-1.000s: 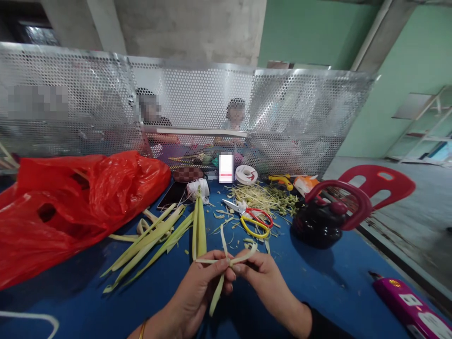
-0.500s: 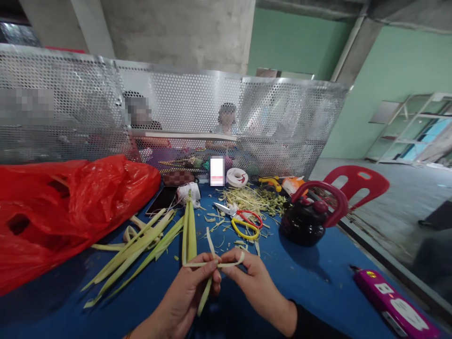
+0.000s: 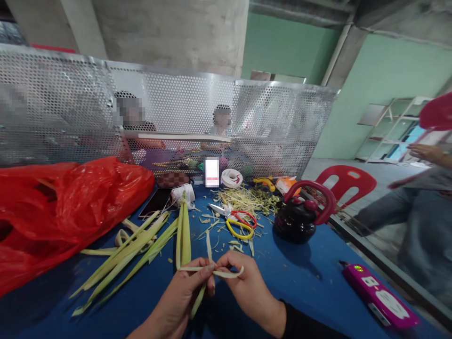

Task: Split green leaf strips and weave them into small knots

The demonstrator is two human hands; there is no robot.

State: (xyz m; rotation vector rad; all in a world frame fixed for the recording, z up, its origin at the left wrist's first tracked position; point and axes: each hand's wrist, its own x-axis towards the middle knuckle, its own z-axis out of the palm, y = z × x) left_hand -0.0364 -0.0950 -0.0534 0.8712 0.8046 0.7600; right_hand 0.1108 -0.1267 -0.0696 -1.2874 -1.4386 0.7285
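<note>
My left hand (image 3: 183, 296) and my right hand (image 3: 243, 289) meet at the near edge of the blue table (image 3: 303, 278). Both pinch crossed pale palm leaf strips (image 3: 226, 272); one strip runs sideways between my fingertips, another hangs down past my left fingers. Several long green-yellow palm leaves (image 3: 141, 245) lie fanned out just beyond my left hand. Scissors with red and yellow handles (image 3: 240, 221) lie further back among leaf trimmings (image 3: 247, 200).
A red plastic bag (image 3: 60, 207) fills the left side. A dark kettle with a red handle (image 3: 300, 219) stands at the right, a pink power strip (image 3: 379, 294) near the right edge. A perforated metal screen (image 3: 176, 117) backs the table. A person (image 3: 416, 212) stands at far right by a red chair (image 3: 348, 181).
The view has swung left and up a little. My hands have kept working the strips, the sideways strip now lower. A person has come into view at the far right.
</note>
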